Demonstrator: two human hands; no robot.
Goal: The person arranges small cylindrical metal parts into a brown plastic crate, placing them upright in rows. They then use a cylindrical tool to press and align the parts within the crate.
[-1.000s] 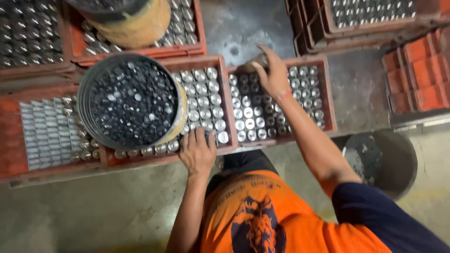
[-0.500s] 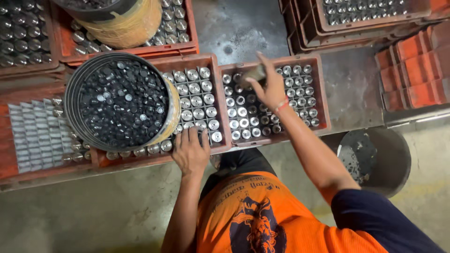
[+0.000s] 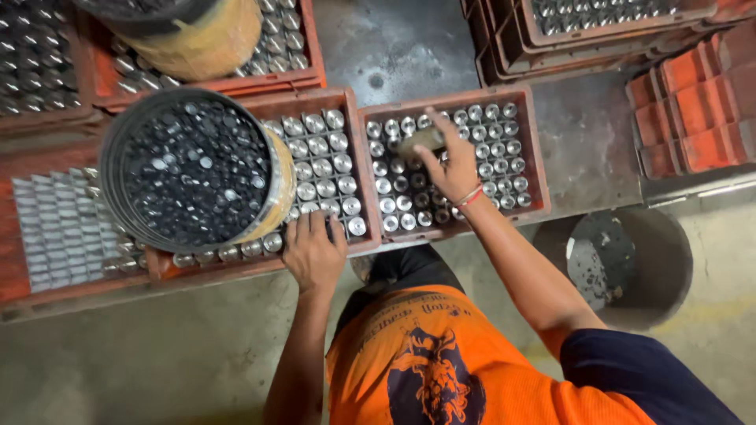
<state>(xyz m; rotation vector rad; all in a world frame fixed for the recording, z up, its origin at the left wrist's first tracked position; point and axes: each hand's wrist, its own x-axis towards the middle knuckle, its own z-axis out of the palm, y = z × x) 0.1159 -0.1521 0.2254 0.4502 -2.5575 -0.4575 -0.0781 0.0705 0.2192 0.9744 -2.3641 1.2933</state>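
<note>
The left hand (image 3: 313, 252) lies flat, fingers spread, on the silver cans (image 3: 327, 169) at the near edge of a red crate (image 3: 356, 157). The right hand (image 3: 450, 169) pinches a small dull can (image 3: 420, 142) above the neighbouring crate (image 3: 534, 149). A round tub of dark caps (image 3: 189, 169) sits just left.

A round bin (image 3: 193, 169) of dark caps sat on the crate left of the hands. Stacked red crates (image 3: 693, 118) stood far right of them, and a grey bucket (image 3: 630, 264) rested on the floor (image 3: 118, 370) below.
</note>
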